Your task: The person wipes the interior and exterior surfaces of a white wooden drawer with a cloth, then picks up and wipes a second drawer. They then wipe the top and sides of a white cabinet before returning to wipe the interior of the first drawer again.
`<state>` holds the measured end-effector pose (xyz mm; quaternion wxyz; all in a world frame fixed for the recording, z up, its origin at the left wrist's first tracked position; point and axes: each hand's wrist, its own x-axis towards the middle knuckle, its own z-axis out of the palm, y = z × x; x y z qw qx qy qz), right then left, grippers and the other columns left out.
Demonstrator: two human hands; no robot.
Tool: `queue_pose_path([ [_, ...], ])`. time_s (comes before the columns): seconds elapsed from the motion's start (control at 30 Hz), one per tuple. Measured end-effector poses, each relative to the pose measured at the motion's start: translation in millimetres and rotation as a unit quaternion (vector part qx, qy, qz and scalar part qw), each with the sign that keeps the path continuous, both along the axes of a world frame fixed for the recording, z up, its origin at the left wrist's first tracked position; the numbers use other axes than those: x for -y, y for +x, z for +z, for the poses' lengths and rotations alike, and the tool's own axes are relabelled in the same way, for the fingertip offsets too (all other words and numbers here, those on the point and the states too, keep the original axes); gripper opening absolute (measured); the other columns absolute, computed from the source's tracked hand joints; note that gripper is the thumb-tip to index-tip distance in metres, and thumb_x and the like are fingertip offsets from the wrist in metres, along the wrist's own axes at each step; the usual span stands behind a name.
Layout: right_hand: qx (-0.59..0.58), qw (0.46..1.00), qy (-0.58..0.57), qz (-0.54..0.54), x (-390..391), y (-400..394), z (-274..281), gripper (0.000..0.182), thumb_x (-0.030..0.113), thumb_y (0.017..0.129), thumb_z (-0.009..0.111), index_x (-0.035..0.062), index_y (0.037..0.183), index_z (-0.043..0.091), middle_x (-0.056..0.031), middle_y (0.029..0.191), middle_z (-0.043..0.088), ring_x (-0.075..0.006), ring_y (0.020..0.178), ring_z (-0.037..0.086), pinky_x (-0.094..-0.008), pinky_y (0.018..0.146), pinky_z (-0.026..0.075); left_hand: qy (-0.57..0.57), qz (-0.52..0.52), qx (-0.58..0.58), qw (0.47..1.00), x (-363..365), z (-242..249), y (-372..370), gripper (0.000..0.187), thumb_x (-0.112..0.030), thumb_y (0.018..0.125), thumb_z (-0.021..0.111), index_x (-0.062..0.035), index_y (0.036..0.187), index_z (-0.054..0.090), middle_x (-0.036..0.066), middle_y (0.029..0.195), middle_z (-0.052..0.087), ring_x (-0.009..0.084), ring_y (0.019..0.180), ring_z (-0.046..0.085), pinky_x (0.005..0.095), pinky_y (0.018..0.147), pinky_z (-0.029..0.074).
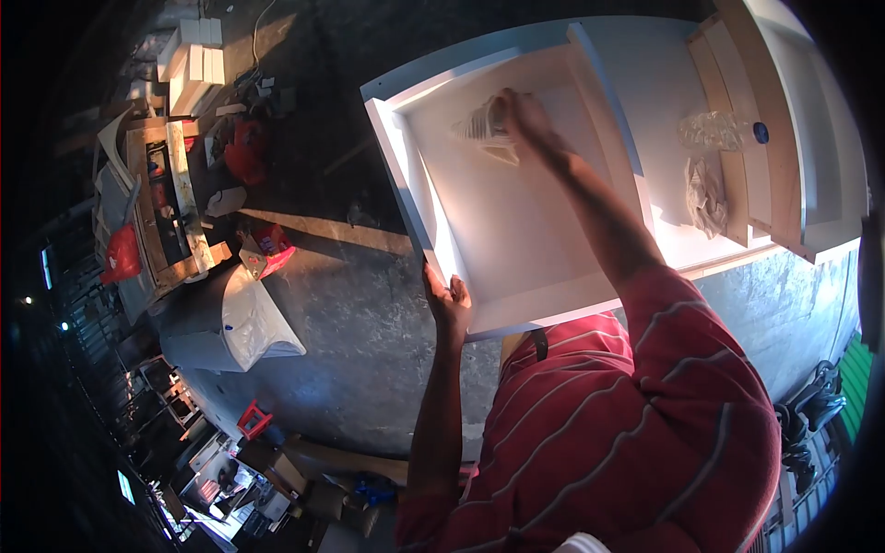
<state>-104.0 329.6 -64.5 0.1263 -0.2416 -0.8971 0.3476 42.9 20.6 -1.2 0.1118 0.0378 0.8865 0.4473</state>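
A shallow white open box (516, 249), like a drawer or cabinet section, is in front of my body. My left hand (449, 297) grips its near left side wall, with the thumb over the edge. Inside the box, my right hand (524, 118) is closed on a pale striped cloth (481, 124), pressed against the white inner panel near the far end. Part of the cloth is hidden under my fingers.
Right of the box lie clear crumpled plastic (712, 131) and a whitish rag (705, 198), beside a wood-edged white unit (784, 120). At left are a wooden frame (171, 203), a red-and-white carton (267, 251) and a white sheet (253, 323) on the concrete floor (359, 369).
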Motion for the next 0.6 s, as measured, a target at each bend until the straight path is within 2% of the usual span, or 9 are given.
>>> queue_pose_path([
  [0.03, -0.001, 1.000, 0.002, 0.003, -12.6, 8.4, 22.4, 0.022, 0.016, 0.088, 0.044, 0.0051, 0.096, 0.061, -0.0114, 0.082, 0.061, -0.0226, 0.071, 0.062, -0.0389, 0.061, 0.049, -0.007, -0.009, -0.020, 1.000, -0.3, -0.7, -0.7, 0.057, 0.004, 0.082, 0.046, 0.0050, 0.135, 0.026, 0.025, 0.127, 0.039, 0.0342, 0.111, 0.048, 0.0318, 0.085, 0.045],
  [0.1, 0.110, 0.951, -0.284, 0.046, -28.5, 31.4, 78.2, 0.022, 0.015, 0.089, 0.044, 0.0021, 0.090, 0.061, -0.0083, 0.071, 0.060, -0.0159, 0.056, 0.058, -0.0307, 0.046, 0.045, 0.025, -0.004, -0.018, 1.000, -0.4, -1.0, 1.8, 0.057, 0.004, 0.082, 0.046, 0.0045, 0.135, 0.025, 0.023, 0.127, 0.039, 0.0315, 0.111, 0.047, 0.0307, 0.085, 0.044],
  [0.2, 0.054, 0.880, -0.470, 0.055, -33.2, 41.2, 92.5, 0.024, 0.018, 0.089, 0.044, 0.0005, 0.087, 0.060, -0.0069, 0.063, 0.056, -0.0123, 0.046, 0.052, -0.0271, 0.038, 0.039, 0.061, -0.007, -0.022, 0.998, 4.5, -11.5, 2.8, 0.059, 0.005, 0.081, 0.045, 0.0037, 0.136, 0.024, 0.021, 0.128, 0.038, 0.0267, 0.111, 0.046, 0.0287, 0.085, 0.043],
  [0.27, 0.059, 0.892, -0.444, 0.058, -46.7, 37.3, 84.2, 0.024, 0.019, 0.088, 0.046, -0.0010, 0.085, 0.060, -0.0072, 0.062, 0.055, -0.0152, 0.043, 0.049, -0.0309, 0.042, 0.041, 0.066, -0.010, -0.030, 0.997, 3.9, -12.7, 2.9, 0.059, 0.005, 0.081, 0.045, 0.0033, 0.136, 0.023, 0.020, 0.129, 0.037, 0.0246, 0.111, 0.045, 0.0279, 0.084, 0.043],
  [0.33, 0.134, 0.958, -0.248, 0.052, -61.5, 38.0, 81.6, 0.023, 0.020, 0.088, 0.046, 0.0010, 0.087, 0.059, -0.0064, 0.065, 0.056, -0.0187, 0.054, 0.055, -0.0362, 0.053, 0.045, 0.092, 0.011, 0.009, 0.996, 2.8, -9.9, 3.1, 0.060, 0.006, 0.081, 0.045, 0.0032, 0.137, 0.023, 0.020, 0.130, 0.036, 0.0247, 0.109, 0.046, 0.0291, 0.083, 0.044],
  [0.37, 0.025, 0.962, -0.253, -0.096, -48.2, 38.4, 70.2, 0.022, 0.018, 0.085, 0.049, 0.0030, 0.098, 0.059, -0.0109, 0.083, 0.061, -0.0250, 0.078, 0.059, -0.0390, 0.071, 0.046, 0.092, 0.012, 0.008, 0.996, -1.2, -1.6, 1.4, 0.060, 0.006, 0.081, 0.045, 0.0032, 0.137, 0.023, 0.020, 0.130, 0.036, 0.0247, 0.109, 0.046, 0.0291, 0.083, 0.044],
  [0.4, 0.025, 0.963, -0.253, -0.095, -43.5, 35.3, 61.0, 0.022, 0.018, 0.085, 0.049, 0.0030, 0.098, 0.059, -0.0109, 0.083, 0.061, -0.0250, 0.078, 0.059, -0.0390, 0.071, 0.046, 0.084, 0.014, 0.024, 0.996, -5.2, 6.6, -0.2, 0.060, 0.006, 0.080, 0.045, 0.0033, 0.136, 0.024, 0.021, 0.129, 0.036, 0.0262, 0.108, 0.047, 0.0299, 0.083, 0.044],
  [0.47, -0.217, 0.970, 0.091, -0.067, -36.8, 29.2, 53.2, 0.031, 0.016, 0.081, 0.053, 0.0054, 0.110, 0.057, -0.0143, 0.106, 0.059, -0.0297, 0.101, 0.053, -0.0387, 0.084, 0.044, 0.076, 0.019, 0.040, 0.996, -5.4, 7.9, -1.2, 0.060, 0.006, 0.080, 0.045, 0.0034, 0.136, 0.024, 0.021, 0.128, 0.037, 0.0277, 0.107, 0.048, 0.0307, 0.083, 0.044],
  [0.6, -0.149, 0.952, 0.217, 0.157, -18.4, 32.0, 17.8, 0.037, 0.019, 0.079, 0.057, 0.0097, 0.115, 0.056, -0.0115, 0.126, 0.047, -0.0306, 0.119, 0.041, -0.0457, 0.100, 0.032, 0.021, -0.014, -0.020, 0.999, 0.3, -0.6, 0.2, 0.058, 0.005, 0.081, 0.046, 0.0043, 0.135, 0.026, 0.023, 0.125, 0.040, 0.0321, 0.106, 0.049, 0.0323, 0.083, 0.045],
])
